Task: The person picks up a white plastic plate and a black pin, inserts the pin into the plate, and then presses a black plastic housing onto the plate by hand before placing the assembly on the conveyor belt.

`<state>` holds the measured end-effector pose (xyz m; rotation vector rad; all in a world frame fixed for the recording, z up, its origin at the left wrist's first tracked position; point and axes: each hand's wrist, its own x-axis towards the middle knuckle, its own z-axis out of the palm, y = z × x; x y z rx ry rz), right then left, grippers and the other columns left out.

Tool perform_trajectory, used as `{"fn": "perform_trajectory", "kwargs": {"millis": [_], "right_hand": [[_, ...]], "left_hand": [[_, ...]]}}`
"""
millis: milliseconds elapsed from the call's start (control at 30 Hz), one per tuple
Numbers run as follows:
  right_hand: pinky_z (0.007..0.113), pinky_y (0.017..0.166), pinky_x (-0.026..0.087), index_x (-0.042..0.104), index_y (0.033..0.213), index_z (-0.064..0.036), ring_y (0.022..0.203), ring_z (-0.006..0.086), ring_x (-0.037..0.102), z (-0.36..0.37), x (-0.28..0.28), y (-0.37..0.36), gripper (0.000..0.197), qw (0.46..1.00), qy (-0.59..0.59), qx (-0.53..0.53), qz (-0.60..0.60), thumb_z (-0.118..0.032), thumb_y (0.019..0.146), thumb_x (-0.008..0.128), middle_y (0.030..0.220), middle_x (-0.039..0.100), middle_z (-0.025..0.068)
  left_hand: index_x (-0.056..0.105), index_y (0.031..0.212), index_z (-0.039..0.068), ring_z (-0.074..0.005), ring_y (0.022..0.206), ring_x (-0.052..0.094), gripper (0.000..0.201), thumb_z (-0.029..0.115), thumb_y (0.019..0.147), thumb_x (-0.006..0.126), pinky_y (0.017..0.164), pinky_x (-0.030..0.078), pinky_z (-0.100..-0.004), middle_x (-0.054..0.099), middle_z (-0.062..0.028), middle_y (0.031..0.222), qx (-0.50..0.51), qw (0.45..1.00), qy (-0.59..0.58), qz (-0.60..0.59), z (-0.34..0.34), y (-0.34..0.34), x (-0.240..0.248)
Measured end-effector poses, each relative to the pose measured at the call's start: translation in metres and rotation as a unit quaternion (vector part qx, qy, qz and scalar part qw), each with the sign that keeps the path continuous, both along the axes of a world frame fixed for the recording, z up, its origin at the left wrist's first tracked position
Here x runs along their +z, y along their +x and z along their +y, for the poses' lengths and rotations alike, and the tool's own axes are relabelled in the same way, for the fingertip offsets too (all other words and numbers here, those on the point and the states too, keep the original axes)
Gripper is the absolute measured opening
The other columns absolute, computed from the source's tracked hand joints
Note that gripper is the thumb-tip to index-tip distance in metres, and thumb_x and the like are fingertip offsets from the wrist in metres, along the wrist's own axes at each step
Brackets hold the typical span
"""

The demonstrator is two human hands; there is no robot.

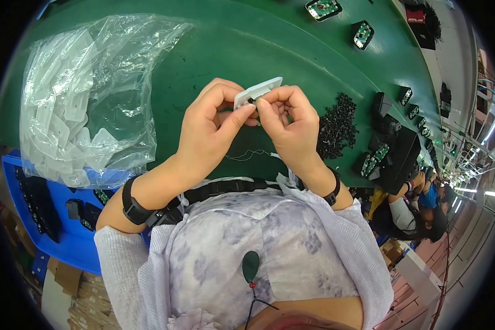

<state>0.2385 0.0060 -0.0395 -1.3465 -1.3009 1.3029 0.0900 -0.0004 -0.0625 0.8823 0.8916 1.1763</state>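
Dark pendant (251,266) hangs nearest; left hand (210,122) pinches white plate (263,89) by one end; right hand (292,122) pinches black part (251,101) against it.

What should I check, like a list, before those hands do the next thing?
1. White plastic piece held: ok, the left grip has it.
2. Right grip beside the piece: ok, but whether it pinches anything is hidden.
3. Small black part seated properly: cannot tell, fingers cover most of it.
4. A grip free: not ok, both are busy at the white piece.
5. Pile of small black parts nearby: ok, on the table, just right of the right grip.
6. More white pieces: ok, in the clear bag at left.
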Motion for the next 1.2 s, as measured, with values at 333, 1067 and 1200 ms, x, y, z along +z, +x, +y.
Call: {"fn": "perform_trajectory", "kwargs": {"millis": [333,1067,1200], "right_hand": [[0.016,0.056,0.032,0.054,0.098,-0.0033,0.069,0.0037,0.042,0.002,-0.005,0.01,0.024,0.976,0.179,-0.02,-0.124,-0.004,0.082,0.072,0.092,0.052,0.0017],[0.031,0.084,0.046,0.06,0.109,-0.0035,0.093,0.0192,0.061,0.168,-0.001,0.04,0.034,0.776,0.446,0.117,-0.431,-0.019,0.081,0.072,0.102,0.064,0.0086],[0.039,0.099,0.04,0.058,0.113,-0.0037,0.115,0.0341,0.05,0.222,-0.003,0.031,0.044,0.77,0.41,0.197,-0.447,0.004,0.07,0.058,0.119,0.056,0.0164]], "left_hand": [[0.055,0.092,-0.005,-0.0131,0.082,0.062,0.006,-0.001,0.091,0.058,0.069,0.057,-0.0246,0.052,-0.0076,0.098,-0.018,0.998,-0.033,-0.044,0.002,-0.007,0.002],[0.06,0.103,-0.001,-0.0156,0.066,0.06,0.017,-0.004,0.092,0.047,0.059,0.049,-0.0299,0.062,-0.0112,0.092,0.012,0.943,-0.003,0.333,0.037,-0.045,0.001],[0.062,0.097,0.0,-0.0285,0.077,0.06,0.016,-0.004,0.088,0.051,0.065,0.05,-0.0351,0.056,-0.0134,0.09,0.067,0.843,0.19,0.499,0.048,-0.051,-0.011]]}}
